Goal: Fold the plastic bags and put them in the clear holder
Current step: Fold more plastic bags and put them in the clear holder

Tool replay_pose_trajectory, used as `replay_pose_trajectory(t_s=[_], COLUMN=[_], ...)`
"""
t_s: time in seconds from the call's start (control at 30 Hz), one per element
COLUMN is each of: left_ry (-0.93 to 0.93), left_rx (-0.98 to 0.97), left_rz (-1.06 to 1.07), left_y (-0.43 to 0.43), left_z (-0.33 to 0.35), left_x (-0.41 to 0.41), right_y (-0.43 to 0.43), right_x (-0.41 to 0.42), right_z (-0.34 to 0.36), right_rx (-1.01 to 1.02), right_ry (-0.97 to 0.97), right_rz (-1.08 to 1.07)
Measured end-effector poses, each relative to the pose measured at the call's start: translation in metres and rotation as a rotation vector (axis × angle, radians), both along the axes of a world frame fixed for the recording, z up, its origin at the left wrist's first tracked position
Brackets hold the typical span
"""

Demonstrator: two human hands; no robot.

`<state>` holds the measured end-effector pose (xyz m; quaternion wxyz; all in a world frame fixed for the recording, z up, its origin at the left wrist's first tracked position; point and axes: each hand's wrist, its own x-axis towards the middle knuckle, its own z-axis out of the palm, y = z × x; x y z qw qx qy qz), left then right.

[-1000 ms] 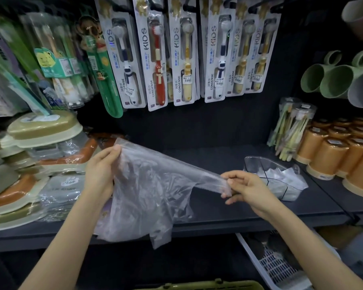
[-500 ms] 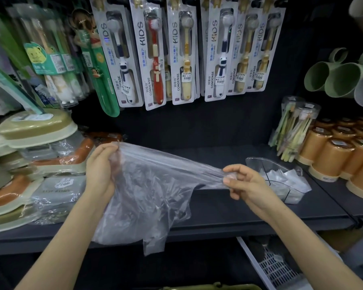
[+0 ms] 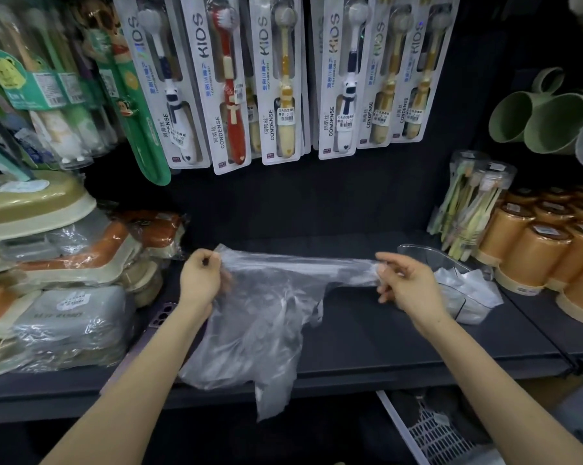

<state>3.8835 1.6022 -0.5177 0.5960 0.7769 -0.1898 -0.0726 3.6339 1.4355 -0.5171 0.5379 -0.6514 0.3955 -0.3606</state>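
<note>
Head view: a thin, crumpled, translucent plastic bag (image 3: 266, 317) is stretched between both hands above the dark shelf (image 3: 401, 333). The left hand (image 3: 201, 280) pinches the bag's upper left corner, fingers closed on the film; the right hand (image 3: 406, 281) grips a gathered, twisted end of it — the top edge runs taut between them. The rest of the bag hangs below, draping past the shelf's front edge. Just right of the right hand sits the clear plastic holder (image 3: 427, 258), with folded whitish bags (image 3: 468, 290) inside.
</note>
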Motion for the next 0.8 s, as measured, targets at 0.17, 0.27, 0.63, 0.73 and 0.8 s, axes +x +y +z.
replay_pose_trajectory(t_s=[0.17,0.27,0.63,0.73,0.8], left_ry=[0.110,0.232,0.479,0.256,0.247], left_rx=[0.112,0.155,0.081,0.378,0.406], left_rz=[0.138,0.165,-0.140,-0.229,-0.299], left_y=[-0.028,-0.037,0.032,0.060,0.070], left_z=[-0.013,-0.018,0.011,0.009,0.004], left_x=[0.006,0.011,-0.018,-0.050,-0.064], right_y=[0.028,0.066,0.096,0.098,0.099], right_x=[-0.004,-0.010,0.018,0.020,0.022], right_z=[0.009,0.006,-0.041,-0.037,-0.037], right_rx=[-0.471,-0.355,-0.279,-0.307,-0.320], right_ry=[0.348,0.444,0.501,0.483,0.485], right_rz=[-0.152,0.135,0.238,0.215,0.212])
